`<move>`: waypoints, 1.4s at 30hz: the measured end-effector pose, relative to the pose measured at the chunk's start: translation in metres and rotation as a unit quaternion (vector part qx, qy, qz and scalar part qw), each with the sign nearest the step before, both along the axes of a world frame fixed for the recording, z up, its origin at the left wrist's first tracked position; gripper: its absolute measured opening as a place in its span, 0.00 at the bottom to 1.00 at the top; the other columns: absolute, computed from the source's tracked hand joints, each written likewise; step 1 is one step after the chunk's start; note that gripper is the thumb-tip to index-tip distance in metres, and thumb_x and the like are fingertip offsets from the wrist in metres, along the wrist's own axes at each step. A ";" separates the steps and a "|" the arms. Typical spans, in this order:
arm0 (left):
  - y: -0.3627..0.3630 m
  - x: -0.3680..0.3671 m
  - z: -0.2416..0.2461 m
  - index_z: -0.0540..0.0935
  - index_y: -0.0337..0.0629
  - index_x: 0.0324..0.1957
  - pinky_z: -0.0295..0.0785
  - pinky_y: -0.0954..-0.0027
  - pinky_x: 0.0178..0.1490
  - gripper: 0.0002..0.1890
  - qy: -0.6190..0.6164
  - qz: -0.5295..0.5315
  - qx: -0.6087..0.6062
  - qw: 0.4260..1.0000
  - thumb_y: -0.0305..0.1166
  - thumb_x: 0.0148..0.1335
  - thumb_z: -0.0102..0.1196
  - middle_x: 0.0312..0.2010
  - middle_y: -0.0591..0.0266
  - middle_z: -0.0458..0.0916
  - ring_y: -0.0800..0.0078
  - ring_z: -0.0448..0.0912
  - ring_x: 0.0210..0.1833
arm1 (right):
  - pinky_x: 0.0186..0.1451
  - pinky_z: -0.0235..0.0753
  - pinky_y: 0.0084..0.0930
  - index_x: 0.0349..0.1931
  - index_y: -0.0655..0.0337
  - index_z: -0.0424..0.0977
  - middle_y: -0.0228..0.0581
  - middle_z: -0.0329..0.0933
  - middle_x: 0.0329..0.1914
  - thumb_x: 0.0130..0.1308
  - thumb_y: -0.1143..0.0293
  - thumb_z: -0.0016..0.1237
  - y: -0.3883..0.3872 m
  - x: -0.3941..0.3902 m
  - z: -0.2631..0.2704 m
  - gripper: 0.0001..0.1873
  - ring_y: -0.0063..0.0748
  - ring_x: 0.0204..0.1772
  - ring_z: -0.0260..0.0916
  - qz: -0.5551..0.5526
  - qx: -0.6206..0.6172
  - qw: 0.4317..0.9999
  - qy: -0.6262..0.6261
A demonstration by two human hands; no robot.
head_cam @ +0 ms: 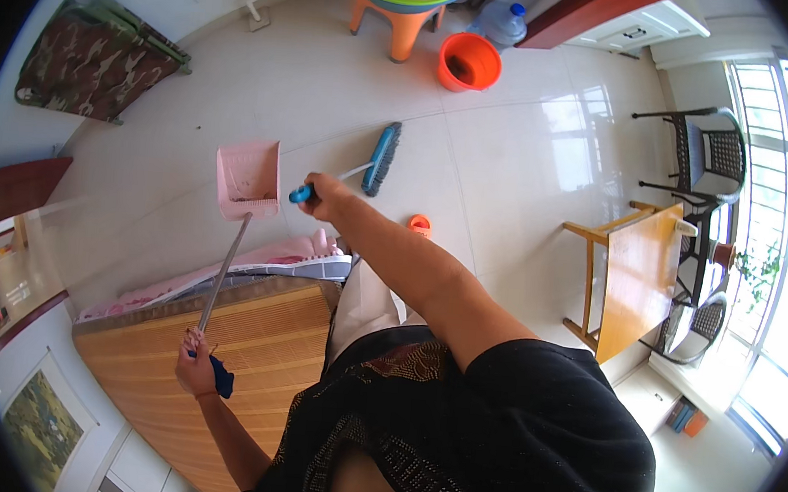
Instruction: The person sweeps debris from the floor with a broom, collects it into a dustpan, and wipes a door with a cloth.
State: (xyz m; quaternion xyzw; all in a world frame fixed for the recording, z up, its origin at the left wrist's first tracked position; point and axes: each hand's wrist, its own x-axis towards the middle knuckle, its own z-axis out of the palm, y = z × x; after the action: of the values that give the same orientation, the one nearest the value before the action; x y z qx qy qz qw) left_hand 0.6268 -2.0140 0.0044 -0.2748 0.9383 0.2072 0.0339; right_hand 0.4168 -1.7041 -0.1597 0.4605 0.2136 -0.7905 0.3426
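My left hand [195, 369] grips the long metal handle of a pink dustpan [250, 172]. Something dark blue [220, 376], perhaps cloth, shows at that hand. Bits of dark debris lie in the pan, which rests on the tiled floor. My right hand [325, 197] is closed around the blue-ended handle of a broom. The broom's blue head [381, 160] with grey bristles is on the floor, right of the dustpan and apart from it. Most of the broom's handle is hidden behind my right hand and forearm. An orange slipper [420, 225] shows below the broom head.
A bed with a bamboo mat [222, 309] lies along my left side. Ahead stand an orange bucket [469, 63], an orange stool [403, 28] bearing basins, and a water bottle [503, 24]. A folded camouflage cot [96, 56] leans left. A wooden table [638, 279] and wicker chairs [710, 156] stand right.
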 end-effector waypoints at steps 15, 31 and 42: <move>0.018 0.018 0.047 0.76 0.42 0.25 0.67 0.65 0.26 0.17 -0.021 0.152 -0.088 0.984 0.47 0.48 0.54 0.21 0.55 0.77 0.59 0.76 0.26 | 0.15 0.64 0.17 0.26 0.58 0.58 0.33 0.59 0.15 0.54 0.74 0.38 0.173 0.060 0.065 0.03 0.23 0.16 0.59 0.040 -0.042 0.997 0.046; -0.058 -0.048 0.042 0.77 0.42 0.37 0.69 0.65 0.35 0.17 0.029 0.208 -0.041 0.977 0.43 0.48 0.53 0.28 0.56 0.78 0.61 0.76 0.33 | 0.15 0.64 0.17 0.30 0.68 0.59 0.41 0.65 0.21 0.50 0.77 0.37 0.273 0.114 0.059 0.07 0.24 0.17 0.62 -0.034 0.162 0.976 -0.143; -0.245 -0.115 0.033 0.77 0.40 0.37 0.69 0.65 0.37 0.22 -0.016 0.199 -0.064 0.978 0.49 0.47 0.53 0.30 0.55 0.78 0.61 0.75 0.36 | 0.11 0.61 0.20 0.18 0.57 0.60 0.32 0.59 0.12 0.53 0.75 0.39 0.053 0.014 -0.058 0.07 0.23 0.12 0.59 -0.149 0.163 0.961 -0.168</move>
State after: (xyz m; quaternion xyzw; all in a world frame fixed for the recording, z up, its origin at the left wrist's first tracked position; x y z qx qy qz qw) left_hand 0.5122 -2.2594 0.0376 -0.4611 0.8754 0.1449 -0.0105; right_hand 0.4311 -1.6507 -0.2174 0.6634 0.2081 -0.6979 0.1720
